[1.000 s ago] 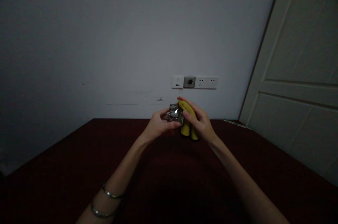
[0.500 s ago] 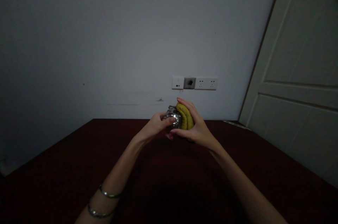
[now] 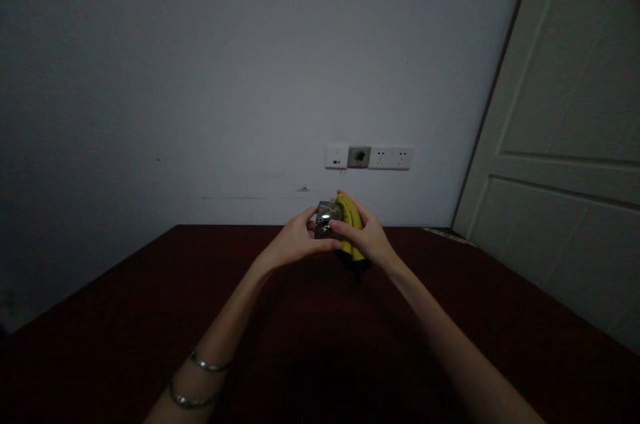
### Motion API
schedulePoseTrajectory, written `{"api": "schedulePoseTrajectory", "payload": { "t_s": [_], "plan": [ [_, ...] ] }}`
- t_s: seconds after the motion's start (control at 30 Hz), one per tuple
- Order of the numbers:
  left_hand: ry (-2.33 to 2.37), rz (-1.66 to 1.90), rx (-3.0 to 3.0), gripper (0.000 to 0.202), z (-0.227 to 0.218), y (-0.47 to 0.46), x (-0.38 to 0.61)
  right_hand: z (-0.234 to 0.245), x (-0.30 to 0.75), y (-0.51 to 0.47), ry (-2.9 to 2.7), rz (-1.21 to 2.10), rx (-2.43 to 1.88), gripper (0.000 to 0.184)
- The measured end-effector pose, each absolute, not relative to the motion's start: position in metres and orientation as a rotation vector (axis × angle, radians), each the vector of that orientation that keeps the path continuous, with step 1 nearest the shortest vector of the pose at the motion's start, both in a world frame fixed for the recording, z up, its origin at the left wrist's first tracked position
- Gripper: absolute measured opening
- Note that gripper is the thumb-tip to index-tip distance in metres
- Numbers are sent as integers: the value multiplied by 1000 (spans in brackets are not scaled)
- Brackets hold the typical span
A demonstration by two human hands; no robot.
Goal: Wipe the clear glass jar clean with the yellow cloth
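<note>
Above the dark red table, a small shiny silver-coloured object is in my left hand, whose fingers and thumb curl round its left and lower side. Its exact kind is hard to make out in the dim light. My right hand is closed on a folded yellow cloth pressed against the object's right side. The right thumb reaches across the front of the silver object. A dark part of the cloth hangs below the right palm. The fingertips behind the object are partly hidden.
The dark red tabletop reaches back to a pale wall. Sockets and switch plates sit on the wall just beyond my hands. A panelled door stands at the right, with a thin strip near the table's back right edge.
The silver object has turned in my hands and shows a different side. The yellow cloth has shifted slightly down, and the right thumb has moved up onto the object's front while the left thumb has lowered.
</note>
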State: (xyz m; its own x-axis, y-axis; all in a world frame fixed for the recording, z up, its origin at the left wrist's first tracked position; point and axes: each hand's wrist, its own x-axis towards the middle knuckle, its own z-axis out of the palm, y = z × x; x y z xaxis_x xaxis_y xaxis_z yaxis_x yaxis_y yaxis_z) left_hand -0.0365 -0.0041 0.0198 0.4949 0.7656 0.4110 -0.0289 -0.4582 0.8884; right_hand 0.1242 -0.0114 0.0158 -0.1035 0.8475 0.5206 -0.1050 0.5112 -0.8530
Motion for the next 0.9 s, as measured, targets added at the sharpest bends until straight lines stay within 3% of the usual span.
{"api": "schedulePoseTrajectory", "payload": {
  "t_s": [0.17, 0.33, 0.47, 0.77, 0.9],
  "plan": [
    [612, 1102, 1781, 63, 20, -6, -36, 15, 127, -16, -1609, 757, -622, 82],
    [594, 1148, 1834, 67, 18, -7, -34, 13, 127, -23, -1763, 287, -485, 47],
    [601, 1189, 1923, 73, 15, -5, -35, 11, 122, -26, -1882, 27, -422, 35],
    [631, 1225, 2273, 84, 19, -13, -35, 17, 123, -14, -1564, 420, -510, 25],
    [701, 1204, 2238, 80, 19, -12, -36, 18, 122, -18, -1591, 316, -525, 24]
  ]
}}
